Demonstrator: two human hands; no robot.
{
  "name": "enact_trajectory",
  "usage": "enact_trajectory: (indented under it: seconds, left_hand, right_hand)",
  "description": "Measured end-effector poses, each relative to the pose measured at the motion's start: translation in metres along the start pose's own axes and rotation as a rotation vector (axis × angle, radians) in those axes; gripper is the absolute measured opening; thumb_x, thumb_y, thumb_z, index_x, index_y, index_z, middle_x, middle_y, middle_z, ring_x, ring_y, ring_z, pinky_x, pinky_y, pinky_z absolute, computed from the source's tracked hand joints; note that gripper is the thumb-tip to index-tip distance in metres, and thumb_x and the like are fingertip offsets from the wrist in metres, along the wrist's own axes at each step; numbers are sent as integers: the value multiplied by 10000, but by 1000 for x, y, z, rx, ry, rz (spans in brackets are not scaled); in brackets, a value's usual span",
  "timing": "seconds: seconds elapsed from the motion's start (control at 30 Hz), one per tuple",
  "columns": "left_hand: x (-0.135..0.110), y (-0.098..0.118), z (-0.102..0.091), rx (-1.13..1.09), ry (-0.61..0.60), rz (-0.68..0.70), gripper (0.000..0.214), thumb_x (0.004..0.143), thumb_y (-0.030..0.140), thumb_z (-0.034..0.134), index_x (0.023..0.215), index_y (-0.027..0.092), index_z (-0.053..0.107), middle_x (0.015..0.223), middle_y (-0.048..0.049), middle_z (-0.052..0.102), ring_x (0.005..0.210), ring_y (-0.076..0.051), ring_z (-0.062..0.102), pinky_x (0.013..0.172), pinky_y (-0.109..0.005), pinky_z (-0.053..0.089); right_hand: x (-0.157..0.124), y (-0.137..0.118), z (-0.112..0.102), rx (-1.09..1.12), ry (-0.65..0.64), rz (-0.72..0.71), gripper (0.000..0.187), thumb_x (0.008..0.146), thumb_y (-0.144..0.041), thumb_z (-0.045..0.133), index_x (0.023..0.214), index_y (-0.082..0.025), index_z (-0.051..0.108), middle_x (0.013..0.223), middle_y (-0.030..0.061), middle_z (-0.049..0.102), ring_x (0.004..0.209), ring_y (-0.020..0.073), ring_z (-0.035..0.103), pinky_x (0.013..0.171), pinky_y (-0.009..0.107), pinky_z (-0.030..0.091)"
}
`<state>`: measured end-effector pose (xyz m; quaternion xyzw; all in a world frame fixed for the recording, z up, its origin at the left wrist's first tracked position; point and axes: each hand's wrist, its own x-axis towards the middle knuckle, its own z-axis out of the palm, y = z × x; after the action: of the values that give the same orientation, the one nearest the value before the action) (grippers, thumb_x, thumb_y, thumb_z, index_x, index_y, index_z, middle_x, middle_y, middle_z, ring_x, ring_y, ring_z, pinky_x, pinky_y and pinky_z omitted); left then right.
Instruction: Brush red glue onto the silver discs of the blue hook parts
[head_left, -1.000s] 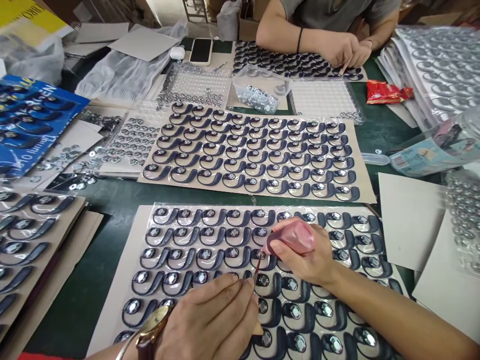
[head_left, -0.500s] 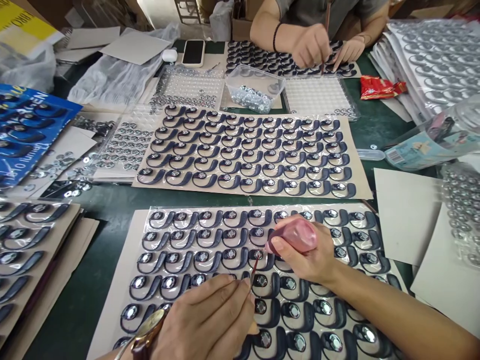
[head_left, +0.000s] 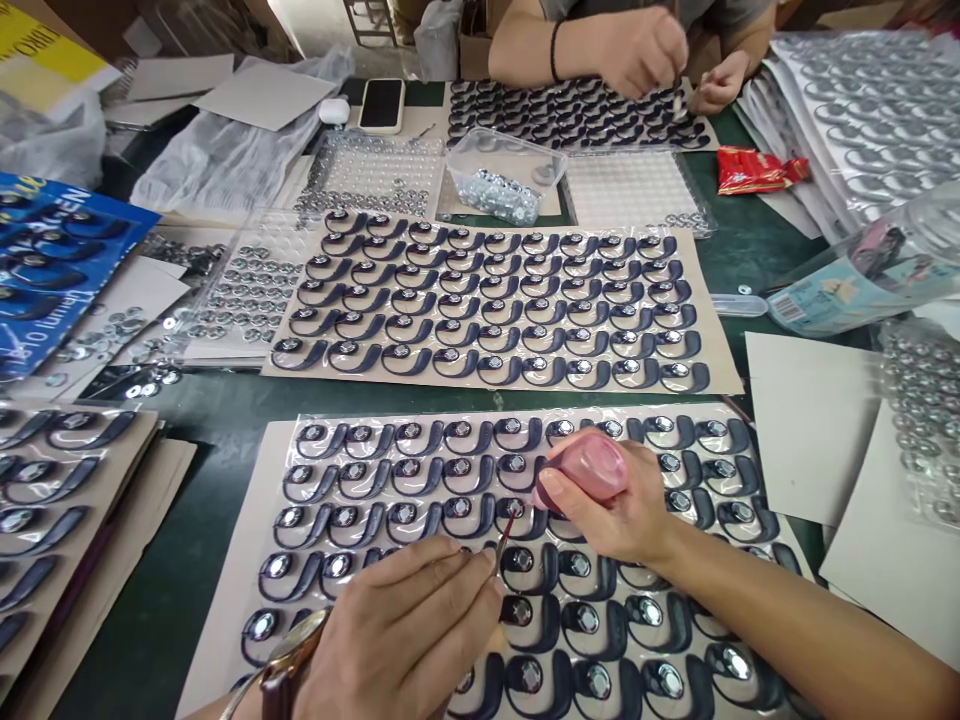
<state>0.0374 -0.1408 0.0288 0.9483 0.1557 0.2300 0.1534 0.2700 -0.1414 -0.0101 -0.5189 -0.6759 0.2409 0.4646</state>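
Note:
My left hand, with a watch on its wrist, is closed round a thin pointed tool with a reddish tip. That tip meets a round shiny stone on one of the dark curved pieces. My right hand grips a pink squeeze bottle, tilted so its nozzle points left and down beside the same stone. Beneath both hands lies a card carrying rows of these dark curved pieces under clear film. The far end of the tool is hidden in my left hand.
A second filled card lies beyond. Behind it stand a clear tub of stones and clear trays. A co-worker's hands are over another card. A clear jar lies right; stacked cards sit left.
My left hand has shifted slightly left and up, the tool tip staying near the same stone. My right hand barely moves. The co-worker's hands have lifted and moved right.

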Motion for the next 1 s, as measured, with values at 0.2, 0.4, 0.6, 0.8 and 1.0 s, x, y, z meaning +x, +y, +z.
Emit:
enact_trajectory:
  seconds: [0.2, 0.4, 0.6, 0.8, 1.0]
  left_hand:
    - [-1, -4, -4, -54, -24, -29, 349, 775, 72, 402, 1057, 59, 608, 1073, -107, 642, 1019, -188, 598, 885, -349, 509]
    - [-1, -5, -4, -99, -19, -64, 364, 752, 48, 419, 1074, 64, 587, 1071, -114, 643, 999, -188, 610, 873, -355, 520]
    - [8, -13, -9, -237, 7, -147, 315, 765, 16, 460, 1048, 86, 580, 1005, -105, 668, 921, -146, 633, 862, -317, 519]
    - [13, -23, -8, -378, 47, -346, 206, 811, 56, 516, 971, 148, 604, 904, -37, 684, 825, -120, 643, 819, -281, 520]
    - [12, -23, -8, -368, 67, -337, 195, 811, 65, 513, 964, 143, 605, 889, -36, 686, 821, -123, 650, 817, -274, 522]
  right_hand:
    - [2, -1, -1, -6, 26, -37, 64, 752, -217, 613, 768, -182, 561, 579, -15, 608, 441, 103, 551, 407, 225, 467]
    - [3, -3, 0, -31, 12, -24, 83, 755, -240, 610, 761, -176, 559, 606, 0, 617, 433, 102, 548, 404, 232, 462]
    - [1, -2, 4, 13, 5, -62, 82, 761, -228, 611, 777, -190, 540, 596, -17, 607, 410, 89, 527, 379, 218, 434]
    - [-2, -1, 9, 9, 1, -177, 219, 729, -272, 665, 876, -203, 518, 658, -25, 621, 522, 107, 598, 436, 215, 494]
    - [8, -13, -7, 109, -180, 19, 191, 759, -326, 647, 869, -194, 565, 623, -38, 610, 472, 84, 555, 423, 208, 470]
